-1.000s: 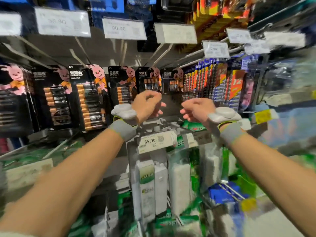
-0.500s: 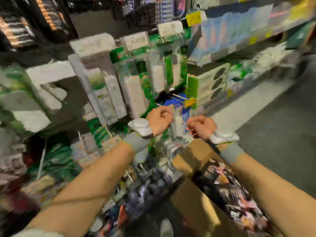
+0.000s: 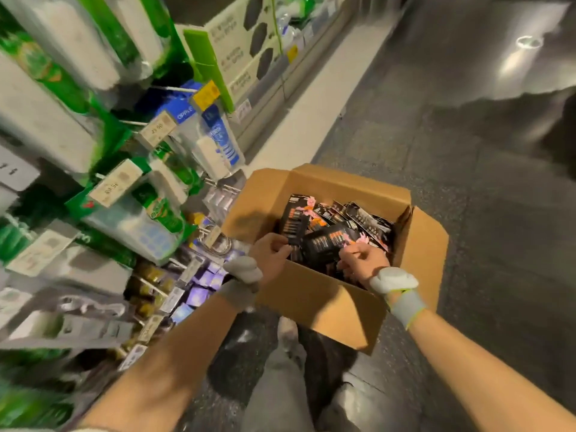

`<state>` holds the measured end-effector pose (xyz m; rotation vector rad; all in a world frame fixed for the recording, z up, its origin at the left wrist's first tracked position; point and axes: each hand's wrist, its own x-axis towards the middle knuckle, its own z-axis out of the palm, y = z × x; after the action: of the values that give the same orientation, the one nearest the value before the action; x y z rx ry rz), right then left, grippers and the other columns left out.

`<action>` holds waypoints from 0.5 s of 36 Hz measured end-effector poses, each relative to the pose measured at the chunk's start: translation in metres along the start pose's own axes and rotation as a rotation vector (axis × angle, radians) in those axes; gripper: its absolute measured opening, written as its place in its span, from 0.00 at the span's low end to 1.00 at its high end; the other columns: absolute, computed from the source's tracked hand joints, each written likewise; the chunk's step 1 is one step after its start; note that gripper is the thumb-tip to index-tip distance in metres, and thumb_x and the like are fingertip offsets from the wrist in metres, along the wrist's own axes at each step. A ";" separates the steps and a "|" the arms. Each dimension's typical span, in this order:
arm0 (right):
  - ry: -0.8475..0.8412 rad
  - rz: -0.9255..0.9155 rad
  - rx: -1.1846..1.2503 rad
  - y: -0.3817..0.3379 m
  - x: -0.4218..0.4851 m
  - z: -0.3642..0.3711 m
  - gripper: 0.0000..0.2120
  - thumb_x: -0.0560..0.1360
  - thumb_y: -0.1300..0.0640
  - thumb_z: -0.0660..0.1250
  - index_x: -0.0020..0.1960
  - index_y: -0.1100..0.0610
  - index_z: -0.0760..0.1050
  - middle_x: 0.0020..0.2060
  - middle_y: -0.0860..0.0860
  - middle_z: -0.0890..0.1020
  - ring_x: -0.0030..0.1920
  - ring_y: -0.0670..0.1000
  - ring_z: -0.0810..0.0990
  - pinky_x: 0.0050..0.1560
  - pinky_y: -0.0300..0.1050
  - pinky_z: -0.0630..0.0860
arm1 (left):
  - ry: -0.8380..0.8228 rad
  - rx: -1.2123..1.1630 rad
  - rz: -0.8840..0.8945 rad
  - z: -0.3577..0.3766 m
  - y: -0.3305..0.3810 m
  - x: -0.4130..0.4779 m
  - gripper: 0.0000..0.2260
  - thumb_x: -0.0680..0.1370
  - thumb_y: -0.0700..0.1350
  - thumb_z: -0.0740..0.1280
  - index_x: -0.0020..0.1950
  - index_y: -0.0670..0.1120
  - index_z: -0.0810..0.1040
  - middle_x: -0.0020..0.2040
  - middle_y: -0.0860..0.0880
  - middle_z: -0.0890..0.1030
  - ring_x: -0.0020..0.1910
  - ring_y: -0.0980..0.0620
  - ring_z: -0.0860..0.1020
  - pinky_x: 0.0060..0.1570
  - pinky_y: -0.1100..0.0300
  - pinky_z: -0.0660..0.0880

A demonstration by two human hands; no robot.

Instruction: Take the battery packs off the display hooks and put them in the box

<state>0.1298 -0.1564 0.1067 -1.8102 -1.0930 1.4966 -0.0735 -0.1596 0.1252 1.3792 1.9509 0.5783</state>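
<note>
behind the left hand [image 3: 270,254] and the right hand [image 3: 364,260] sit white rounded pods [image 3: 393,279] on grey knit wristbands [image 3: 407,308], the right one edged yellow-green; grey trousers [image 3: 280,385] at lower centre.

head view | faces down | box [image 3: 311,299] near | blurred shelves [image 3: 93,274] seemingly close

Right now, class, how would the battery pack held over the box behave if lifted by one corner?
The battery pack is a flat card, probably stiff. Its row of cells suggests heavy for its size, likely to swing down. Glossy front may prove slippery.
</note>
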 end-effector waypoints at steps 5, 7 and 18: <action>0.076 0.145 0.152 0.032 0.026 -0.007 0.05 0.78 0.63 0.64 0.44 0.59 0.75 0.34 0.55 0.81 0.23 0.44 0.76 0.23 0.35 0.71 | -0.236 0.113 0.015 0.029 -0.004 0.029 0.10 0.81 0.46 0.65 0.61 0.46 0.78 0.51 0.52 0.79 0.50 0.56 0.74 0.48 0.66 0.67; 0.067 0.187 0.186 0.039 0.037 -0.003 0.03 0.78 0.63 0.64 0.46 0.62 0.76 0.34 0.55 0.80 0.22 0.42 0.75 0.23 0.35 0.71 | -0.264 0.132 0.008 0.034 -0.008 0.041 0.10 0.80 0.45 0.66 0.61 0.46 0.79 0.53 0.51 0.80 0.50 0.57 0.74 0.48 0.67 0.66; 0.173 0.353 0.103 0.061 0.096 0.017 0.12 0.74 0.59 0.69 0.32 0.52 0.79 0.33 0.52 0.82 0.39 0.56 0.79 0.49 0.53 0.77 | -0.424 0.189 -0.106 0.061 -0.036 0.126 0.10 0.80 0.46 0.66 0.60 0.44 0.78 0.54 0.46 0.81 0.55 0.46 0.78 0.50 0.60 0.70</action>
<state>0.1332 -0.1083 0.0018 -2.0919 -0.6246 1.5203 -0.0789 -0.0549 0.0257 1.3688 1.7466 0.0423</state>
